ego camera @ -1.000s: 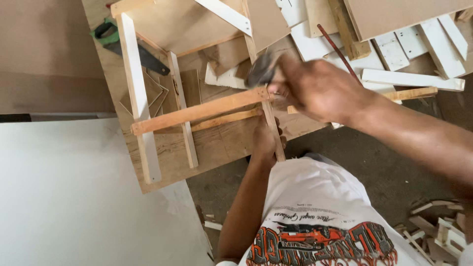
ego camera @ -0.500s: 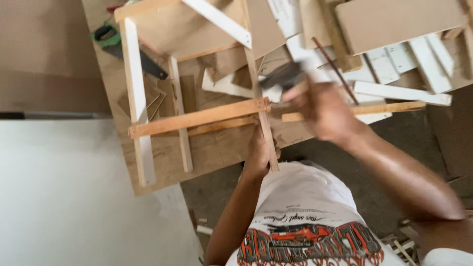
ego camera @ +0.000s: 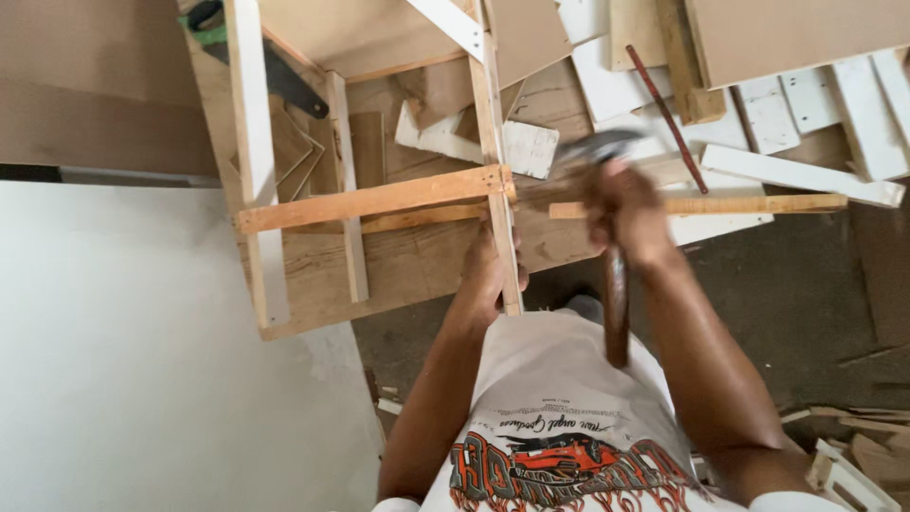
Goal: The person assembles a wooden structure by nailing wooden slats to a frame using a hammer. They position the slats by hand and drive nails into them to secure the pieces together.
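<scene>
My left hand [ego camera: 488,270] grips a thin upright wooden slat [ego camera: 493,114] just below the point where it crosses a horizontal wooden batten [ego camera: 370,201]. My right hand [ego camera: 626,213] is closed around the handle of a hammer [ego camera: 616,313]. Its blurred metal head [ego camera: 597,147] is up to the right of the joint, and the handle points back toward my body. The slat and batten belong to a rough wooden frame that lies on a brown board [ego camera: 417,256].
A hand saw with a green handle [ego camera: 275,76] lies at the top left of the board. White slats [ego camera: 806,171], scrap boards and a thin red rod [ego camera: 664,114] lie at the right. A white surface [ego camera: 142,360] fills the left. Wood offcuts litter the dark floor [ego camera: 853,436].
The hammer head has swung from over the joint to the right of it, and its handle now points toward my body. My left hand has kept its hold on the slat.
</scene>
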